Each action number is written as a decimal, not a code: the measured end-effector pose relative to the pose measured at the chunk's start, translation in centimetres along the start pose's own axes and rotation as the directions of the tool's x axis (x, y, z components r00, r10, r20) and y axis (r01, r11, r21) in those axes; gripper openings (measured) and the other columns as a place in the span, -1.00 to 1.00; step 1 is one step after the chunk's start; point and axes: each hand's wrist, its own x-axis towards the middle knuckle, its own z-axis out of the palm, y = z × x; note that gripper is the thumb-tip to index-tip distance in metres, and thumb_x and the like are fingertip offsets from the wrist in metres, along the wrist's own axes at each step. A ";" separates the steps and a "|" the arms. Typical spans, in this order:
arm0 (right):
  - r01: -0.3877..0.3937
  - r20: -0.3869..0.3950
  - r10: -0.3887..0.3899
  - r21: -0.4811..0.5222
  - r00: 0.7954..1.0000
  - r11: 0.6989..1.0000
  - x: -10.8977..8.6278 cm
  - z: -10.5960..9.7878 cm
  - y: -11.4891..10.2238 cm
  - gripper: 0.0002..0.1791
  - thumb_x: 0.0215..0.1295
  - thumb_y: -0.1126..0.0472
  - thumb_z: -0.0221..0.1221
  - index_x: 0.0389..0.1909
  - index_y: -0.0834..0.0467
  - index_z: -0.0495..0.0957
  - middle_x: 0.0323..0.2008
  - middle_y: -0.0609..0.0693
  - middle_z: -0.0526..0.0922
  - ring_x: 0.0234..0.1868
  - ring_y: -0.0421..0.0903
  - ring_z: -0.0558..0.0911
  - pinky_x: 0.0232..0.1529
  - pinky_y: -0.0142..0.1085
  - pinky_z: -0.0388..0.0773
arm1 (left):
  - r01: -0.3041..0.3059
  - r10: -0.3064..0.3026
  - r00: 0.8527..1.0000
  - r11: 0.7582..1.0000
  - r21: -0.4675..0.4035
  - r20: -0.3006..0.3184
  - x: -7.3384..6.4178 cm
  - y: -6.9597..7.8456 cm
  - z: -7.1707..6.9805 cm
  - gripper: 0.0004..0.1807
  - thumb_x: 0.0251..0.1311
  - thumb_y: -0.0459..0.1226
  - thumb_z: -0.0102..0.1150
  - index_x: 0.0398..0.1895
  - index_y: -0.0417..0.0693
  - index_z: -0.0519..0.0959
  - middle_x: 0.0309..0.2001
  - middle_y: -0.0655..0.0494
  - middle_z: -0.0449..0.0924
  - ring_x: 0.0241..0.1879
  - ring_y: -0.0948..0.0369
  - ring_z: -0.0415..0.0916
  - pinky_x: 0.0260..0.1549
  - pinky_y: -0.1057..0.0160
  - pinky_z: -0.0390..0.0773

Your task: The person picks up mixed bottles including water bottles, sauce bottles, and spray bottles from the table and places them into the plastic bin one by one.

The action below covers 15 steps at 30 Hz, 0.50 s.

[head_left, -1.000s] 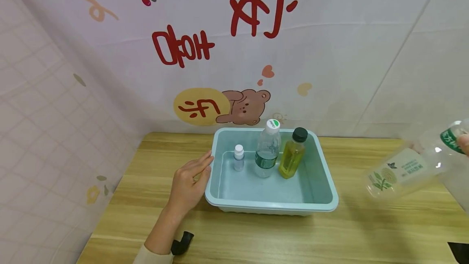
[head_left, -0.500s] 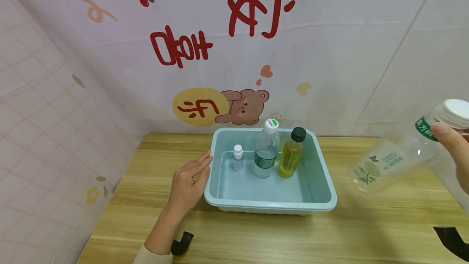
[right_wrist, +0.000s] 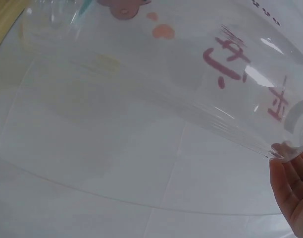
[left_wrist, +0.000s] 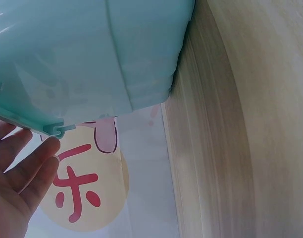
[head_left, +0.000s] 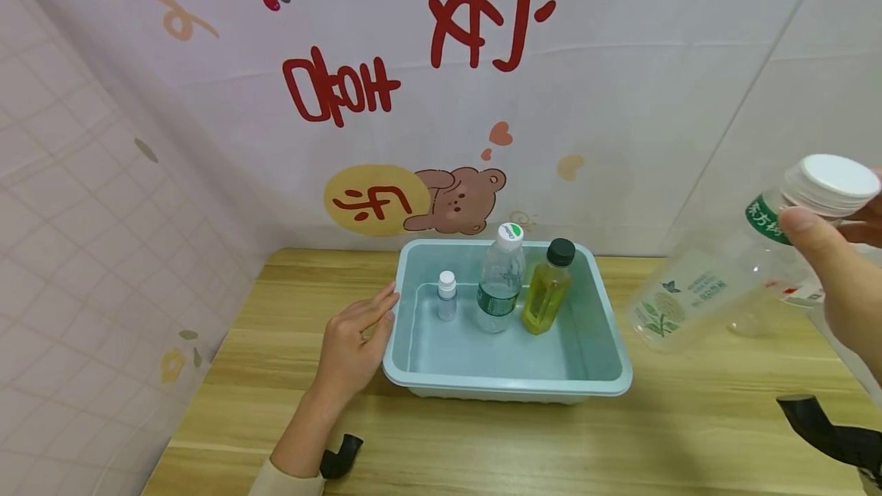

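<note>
My right hand [head_left: 844, 274] grips a large clear plastic bottle [head_left: 689, 301] by its neck, just below the white cap. The bottle is tilted, its base towards the basin's right side, and looks empty. Partly hidden beneath it shows another clear shape with a red and white label [head_left: 802, 295]. With straight fingers, my left hand [head_left: 353, 343] touches the left rim of a light blue basin [head_left: 510, 386]; in the left wrist view the fingertips [left_wrist: 51, 145] are right at the rim. Inside the basin stand a small white-capped bottle [head_left: 447, 303], a green-labelled clear bottle [head_left: 499, 301] and a black-capped yellow-green bottle [head_left: 547, 297].
The basin stands on a wood-grain table [head_left: 441, 450], close to a white cloth backdrop [head_left: 620, 113] with red writing and a bear print. Another printed cloth [head_left: 83, 251] bounds the left side. Black straps [head_left: 341, 456] show near both wrists.
My right hand has come in from the right edge, carrying the large bottle leftwards towards the basin. The left hand keeps its place at the rim.
</note>
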 end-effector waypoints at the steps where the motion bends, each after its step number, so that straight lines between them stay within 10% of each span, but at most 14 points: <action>1: 0.002 -0.004 -0.002 0.004 1.000 1.000 0.1 0.2 -0.3 -0.42 0.42 -0.03 0.36 0.32 0.19 0.55 0.07 -0.52 0.53 0.00 -0.52 0.47 0.12 -0.60 0.33 | -0.001 0.001 1.000 1.000 0.002 0.000 0.0 0.0 0.0 -0.67 0.26 -0.49 0.28 0.10 -0.30 0.73 0.20 -0.09 0.67 0.08 -0.07 0.72 0.01 -0.16 0.70; 8: 0.058 -0.057 -0.049 0.166 0.997 0.984 1.0 1.7 -2.0 -0.44 0.25 0.25 0.44 0.22 0.41 0.58 0.02 -0.27 0.70 -0.08 -0.40 0.64 0.05 -0.59 0.47 | -0.005 0.005 1.000 1.000 -0.001 -0.001 0.0 -0.1 0.1 -0.67 0.26 -0.49 0.27 0.09 -0.30 0.73 0.18 -0.12 0.68 0.07 -0.06 0.72 -0.01 -0.15 0.71; 15: 0.052 -0.062 -0.027 0.458 0.998 0.887 1.0 3.5 -4.5 -0.52 0.10 0.53 0.37 0.09 0.55 0.58 -0.10 0.06 0.80 -0.19 -0.21 0.74 -0.07 -0.52 0.56 | 0.003 -0.003 1.000 1.000 -0.009 -0.004 -0.1 -0.1 0.0 -0.67 0.27 -0.48 0.27 0.10 -0.28 0.73 0.21 -0.05 0.67 0.08 -0.04 0.72 -0.01 -0.14 0.71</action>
